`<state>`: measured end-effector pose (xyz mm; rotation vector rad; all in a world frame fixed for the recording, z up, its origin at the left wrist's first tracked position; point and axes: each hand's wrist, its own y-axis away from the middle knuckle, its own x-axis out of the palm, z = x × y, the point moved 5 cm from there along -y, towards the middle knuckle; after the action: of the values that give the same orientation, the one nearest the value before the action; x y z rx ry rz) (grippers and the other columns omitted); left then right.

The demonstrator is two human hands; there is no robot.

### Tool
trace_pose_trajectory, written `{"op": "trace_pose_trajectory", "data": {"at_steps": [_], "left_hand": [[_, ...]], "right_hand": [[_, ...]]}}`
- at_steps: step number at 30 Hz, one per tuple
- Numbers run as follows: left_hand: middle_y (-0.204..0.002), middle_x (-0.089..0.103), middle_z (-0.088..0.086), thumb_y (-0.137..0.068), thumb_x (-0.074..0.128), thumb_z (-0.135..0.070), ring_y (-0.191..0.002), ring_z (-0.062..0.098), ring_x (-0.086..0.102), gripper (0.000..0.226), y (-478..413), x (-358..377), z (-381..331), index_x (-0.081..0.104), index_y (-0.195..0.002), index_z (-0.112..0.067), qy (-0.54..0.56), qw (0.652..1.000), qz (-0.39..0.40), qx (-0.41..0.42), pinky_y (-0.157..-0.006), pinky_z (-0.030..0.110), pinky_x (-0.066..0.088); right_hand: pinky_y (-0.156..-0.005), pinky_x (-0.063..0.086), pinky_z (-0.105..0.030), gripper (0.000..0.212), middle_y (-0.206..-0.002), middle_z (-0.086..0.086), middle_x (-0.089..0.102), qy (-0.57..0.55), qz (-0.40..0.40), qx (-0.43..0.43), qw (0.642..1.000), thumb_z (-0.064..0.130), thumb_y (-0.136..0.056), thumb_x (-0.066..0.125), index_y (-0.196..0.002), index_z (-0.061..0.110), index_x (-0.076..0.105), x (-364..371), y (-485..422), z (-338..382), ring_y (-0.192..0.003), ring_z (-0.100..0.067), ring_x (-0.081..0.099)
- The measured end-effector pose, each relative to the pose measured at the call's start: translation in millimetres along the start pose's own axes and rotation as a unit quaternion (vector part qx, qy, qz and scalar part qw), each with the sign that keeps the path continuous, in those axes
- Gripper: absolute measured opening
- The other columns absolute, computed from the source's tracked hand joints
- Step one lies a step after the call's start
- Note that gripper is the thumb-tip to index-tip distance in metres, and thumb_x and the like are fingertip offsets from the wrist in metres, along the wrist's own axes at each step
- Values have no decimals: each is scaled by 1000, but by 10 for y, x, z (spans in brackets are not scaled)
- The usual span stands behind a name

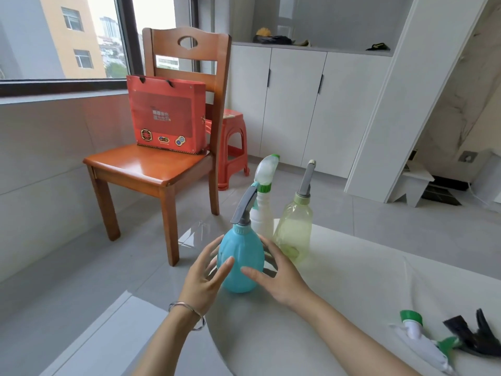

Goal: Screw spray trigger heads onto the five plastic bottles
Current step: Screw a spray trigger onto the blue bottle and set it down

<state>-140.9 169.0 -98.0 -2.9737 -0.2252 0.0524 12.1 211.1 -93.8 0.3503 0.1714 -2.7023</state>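
A blue bottle [241, 263] with a grey trigger head [245, 206] stands upright on the white table [339, 308]. My left hand [204, 279] and my right hand [276, 275] flank it with fingers spread, close to its sides; whether they touch it is unclear. Behind it stand a white bottle [261, 217] with a white-and-green trigger head [267, 169] and a pale yellow-green bottle [294, 234] with a grey head [306, 180]. At the table's right edge lie a loose white-and-green trigger head [423, 343] and a black trigger head [474, 335].
A wooden chair [162, 169] with a red gift bag [165, 115] stands beyond the table's left side. A red plastic stool [233, 147] sits behind it. White cabinets [298, 104] line the far wall. The table's left edge curves just under my left wrist.
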Motion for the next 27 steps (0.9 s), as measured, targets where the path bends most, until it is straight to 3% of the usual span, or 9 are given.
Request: {"op": "trace_pose_trajectory", "data": {"at_steps": [5, 8, 18, 21, 27], "left_hand": [[-132, 39, -14, -89, 56, -27, -117, 10, 42, 45, -57, -10, 43, 39, -128, -39, -48, 998, -35, -6, -64, -6, 40], [-134, 38, -11, -89, 57, -25, -118, 12, 42, 46, -64, 4, 48, 39, -129, -37, -49, 998, -39, 0, -63, -6, 40], [-131, 37, -17, -89, 55, -28, -121, 10, 38, 42, -69, 21, 43, 37, -124, -43, -47, 998, -48, -1, -62, -6, 40], [-122, 41, -28, -89, 55, -28, -121, 10, 39, 38, -68, 21, 41, 39, -117, -48, -35, 998, -47, 5, -64, -7, 38], [-114, 40, -36, -88, 54, -30, -120, 9, 40, 35, -77, 40, 53, 40, -113, -51, -37, 998, -44, 1, -66, -7, 39]], "right_hand": [[-81, 43, -2, 59, -123, 35, 43, 9, 6, 7, 1000, 41, -73, 75, -114, 61, 38, 21, -49, -6, -115, 17, 40], [-79, 43, -2, 59, -122, 33, 44, 9, 3, 3, 1000, 38, -74, 76, -115, 59, 38, -4, -60, -14, -118, 12, 42], [-84, 44, -6, 63, -125, 28, 45, 24, 5, 0, 1000, 37, -76, 75, -122, 54, 36, -15, -96, -19, -119, 10, 42], [-87, 44, -10, 65, -127, 22, 46, 24, 1, 1, 1000, 36, -75, 75, -126, 49, 36, -18, -113, -37, -119, 7, 42], [-79, 44, -3, 65, -128, 21, 46, 23, -2, 0, 1000, 40, -73, 76, -124, 51, 36, -10, -119, -60, -117, 10, 42]]}}
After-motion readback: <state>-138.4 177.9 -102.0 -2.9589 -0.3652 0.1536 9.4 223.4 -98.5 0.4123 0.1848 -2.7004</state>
